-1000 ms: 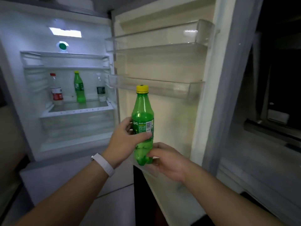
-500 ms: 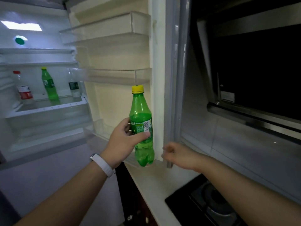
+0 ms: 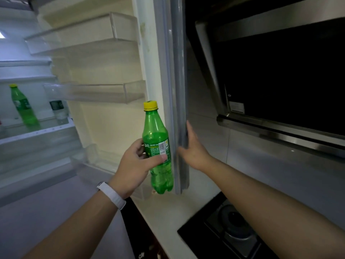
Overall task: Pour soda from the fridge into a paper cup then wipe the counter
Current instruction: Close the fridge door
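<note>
A person stands at an open fridge beside a kitchen counter (image 3: 168, 208), holding a green soda bottle (image 3: 155, 128) upright in front of the fridge door (image 3: 175, 71). The left grip (image 3: 134, 165), with a white wristband (image 3: 112, 196) on its wrist, is curled round the bottle's middle, thumb across the front of the label (image 3: 161, 147). The bottle hangs in the air above the counter's near edge, its yellow cap (image 3: 150, 106) screwed on. The label shows a barcode and a block of small print too fine to read; the white script at its left edge, partly behind the fingers, appears to read "Sprite".

The right grip (image 3: 194, 148) is spread, its straight fingers laid flat against the grey outer edge of the door.

Inside the fridge, on a shelf at far left, stand a second green bottle (image 3: 22, 107) with a yellow cap and a clear bottle (image 3: 57, 109) with a dark label, its writing illegible. The clear door shelves (image 3: 112, 92) stand out from the door's pale lining. To the right, a gas burner (image 3: 233, 225) sits in a black hob under a dark range hood (image 3: 280, 71).
</note>
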`<action>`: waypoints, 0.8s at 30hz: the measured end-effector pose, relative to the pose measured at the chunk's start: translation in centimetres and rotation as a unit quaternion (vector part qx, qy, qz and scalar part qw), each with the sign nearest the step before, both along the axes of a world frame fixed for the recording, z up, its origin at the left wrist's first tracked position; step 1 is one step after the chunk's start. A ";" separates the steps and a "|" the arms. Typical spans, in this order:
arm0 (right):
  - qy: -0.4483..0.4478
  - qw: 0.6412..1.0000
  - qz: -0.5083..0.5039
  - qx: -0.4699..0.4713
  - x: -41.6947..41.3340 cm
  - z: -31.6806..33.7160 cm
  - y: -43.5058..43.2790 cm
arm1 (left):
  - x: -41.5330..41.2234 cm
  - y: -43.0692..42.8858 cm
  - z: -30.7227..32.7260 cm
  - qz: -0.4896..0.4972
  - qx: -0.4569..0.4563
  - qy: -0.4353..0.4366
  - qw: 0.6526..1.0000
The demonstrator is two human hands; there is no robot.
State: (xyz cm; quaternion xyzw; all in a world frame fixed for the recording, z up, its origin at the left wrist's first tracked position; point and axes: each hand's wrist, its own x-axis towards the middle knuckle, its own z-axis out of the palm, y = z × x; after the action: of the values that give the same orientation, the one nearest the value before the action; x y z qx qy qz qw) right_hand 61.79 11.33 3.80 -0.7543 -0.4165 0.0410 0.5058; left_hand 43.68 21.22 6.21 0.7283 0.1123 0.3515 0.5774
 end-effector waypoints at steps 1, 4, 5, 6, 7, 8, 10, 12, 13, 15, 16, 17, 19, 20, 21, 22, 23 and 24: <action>0.009 1.000 0.005 -0.003 -0.3 -0.4 0.4 | 0.0 0.0 0.1 0.000 0.000 0.000 1.000; -0.027 0.999 -0.015 -0.042 -1.1 -1.4 0.9 | -0.4 -0.1 0.1 0.008 0.003 0.001 1.000; -0.049 0.997 -0.023 -0.059 -1.3 -1.7 0.9 | -0.7 0.0 0.1 0.010 0.005 0.001 1.000; -0.066 0.995 -0.027 -0.072 -1.5 -1.8 0.8 | -1.0 0.0 0.1 0.012 0.006 0.001 1.000; -0.078 0.993 -0.028 -0.082 -1.8 -1.9 0.6 | -1.4 0.1 0.0 0.016 0.005 0.000 1.000; -0.087 0.992 -0.027 -0.088 -2.0 -2.0 0.4 | -1.8 0.2 -0.1 0.021 0.001 -0.001 1.000; -0.100 0.991 -0.022 -0.088 -2.8 -2.4 0.2 | -2.6 0.3 -0.6 0.034 -0.009 0.000 0.999; -0.121 0.989 -0.026 -0.084 -3.9 -3.0 0.0 | -3.6 0.4 -1.3 0.048 -0.016 0.000 0.999; -0.138 0.986 -0.030 -0.086 -4.4 -3.3 0.0 | -4.1 0.5 -1.7 0.055 -0.019 -0.001 0.998; -0.167 0.982 -0.034 -0.087 -5.6 -3.8 0.0 | -5.3 0.7 -2.4 0.069 -0.025 0.003 0.997; -0.176 0.980 -0.032 -0.082 -6.2 -4.1 0.1 | -6.0 0.8 -2.8 0.075 -0.027 0.006 0.997; -0.183 0.980 -0.028 -0.077 -6.8 -4.4 0.1 | -6.7 1.0 -3.1 0.080 -0.031 0.010 0.996; -0.200 0.977 -0.026 -0.073 -8.0 -4.9 0.3 | -8.2 1.3 -3.7 0.085 -0.039 0.014 0.996; -0.211 0.974 -0.028 -0.075 -8.5 -5.2 0.4 | -8.9 1.4 -3.9 0.087 -0.042 0.015 0.995; -0.223 0.971 -0.031 -0.078 -9.1 -5.4 0.6 | -9.6 1.6 -4.0 0.090 -0.044 0.014 0.995; -0.235 0.968 -0.033 -0.077 -9.8 -5.5 0.7 | -10.3 1.8 -4.0 0.094 -0.045 0.013 0.994; -0.245 0.966 -0.034 -0.073 -10.4 -5.7 0.9 | -11.2 2.0 -4.0 0.098 -0.046 0.012 0.994; -0.256 0.964 -0.034 -0.066 -11.2 -5.8 1.1 | -12.0 2.2 -3.9 0.103 -0.045 0.012 0.994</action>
State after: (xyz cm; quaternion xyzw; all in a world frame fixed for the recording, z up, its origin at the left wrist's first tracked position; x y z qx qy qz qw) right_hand 50.63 12.43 -2.01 -0.7849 -0.5024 -0.1435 0.3330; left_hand 31.66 23.40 2.31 0.6905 0.2089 0.3947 0.5690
